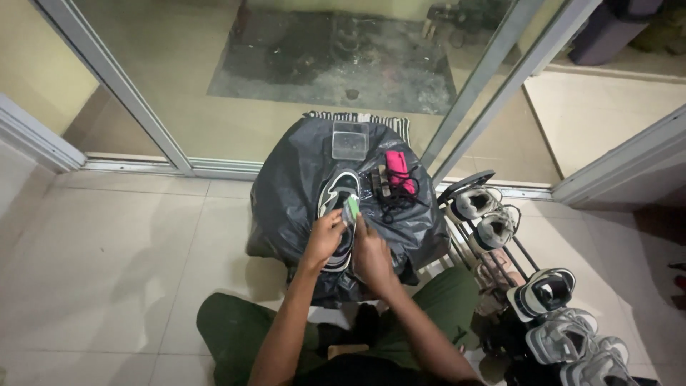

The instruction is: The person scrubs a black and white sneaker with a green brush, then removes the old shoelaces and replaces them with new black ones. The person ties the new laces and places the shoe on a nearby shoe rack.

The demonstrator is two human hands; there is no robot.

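A black-and-white sneaker [338,207] is being kept on a black plastic sheet [286,193] draped over a low stand, directly before the seated person. The sneaker's near end is being gripped by the right hand [371,256], fingers closed around it. A small green piece [351,208] is being pinched between the fingers of the left hand [325,238] and pressed against the shoe's upper. On the sheet beyond, a clear plastic box [349,139], a pink object [397,171] and black laces [389,200] are being left lying. Pale shoes are being stored on a rack [500,250] at the right.
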